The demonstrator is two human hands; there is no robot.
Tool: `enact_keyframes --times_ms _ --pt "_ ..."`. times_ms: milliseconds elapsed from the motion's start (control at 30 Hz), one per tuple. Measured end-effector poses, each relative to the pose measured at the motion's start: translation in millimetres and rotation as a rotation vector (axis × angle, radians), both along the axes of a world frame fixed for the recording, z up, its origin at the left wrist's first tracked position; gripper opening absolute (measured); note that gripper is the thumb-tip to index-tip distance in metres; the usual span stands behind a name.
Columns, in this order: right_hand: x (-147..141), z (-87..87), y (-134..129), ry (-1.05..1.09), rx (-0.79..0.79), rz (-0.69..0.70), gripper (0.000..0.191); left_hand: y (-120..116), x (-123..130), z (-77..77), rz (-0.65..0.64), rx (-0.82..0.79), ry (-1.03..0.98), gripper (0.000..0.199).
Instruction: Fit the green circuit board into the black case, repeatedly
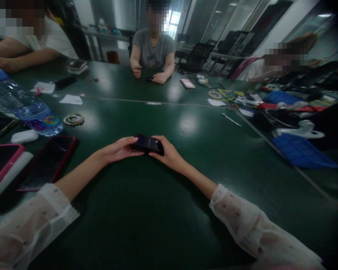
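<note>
Between my two hands is a small black box-shaped device with lit marks on its dark upper face point(147, 143); its exact kind I cannot make out. My left hand point(118, 150) grips its left end, thumb on top and fingers below. Around the right end closes my right hand point(167, 153), fingers at the far edge and thumb at the near one. The device is at or just above the green tabletop point(146, 202). Left of my left forearm lies a phone with a red edge point(49, 163).
At left stand water bottles point(36, 112), with a white earbud case point(24, 136) and a pink-edged phone point(2, 161) nearby. A coiled bracelet point(73, 119) lies ahead. At right are a wrench point(231, 120), cables point(222, 93) and a blue tray point(302, 150). Several people sit around the table.
</note>
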State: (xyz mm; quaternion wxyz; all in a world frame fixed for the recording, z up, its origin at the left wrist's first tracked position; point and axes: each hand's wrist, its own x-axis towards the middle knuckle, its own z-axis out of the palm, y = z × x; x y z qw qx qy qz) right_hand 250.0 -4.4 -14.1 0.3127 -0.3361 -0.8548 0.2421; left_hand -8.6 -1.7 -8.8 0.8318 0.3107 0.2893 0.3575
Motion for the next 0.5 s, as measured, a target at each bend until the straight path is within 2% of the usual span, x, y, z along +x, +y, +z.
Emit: enact_keyframes --times_ms 233,367,500 --pt "-0.9 -4.0 2.1 0.03 0.032 -0.005 0.058 3.2 -1.1 -6.4 -0.014 -0.005 -0.012 0.037" --pt "-1.3 -3.1 1.2 0.078 0.043 -0.023 0.057 4.5 -0.2 -5.6 -0.02 -0.049 0.0 0.054" --pt "0.1 0.1 -2.2 0.17 0.054 -0.152 0.057 4.7 0.2 -1.6 -0.065 -0.049 -0.014 0.065"
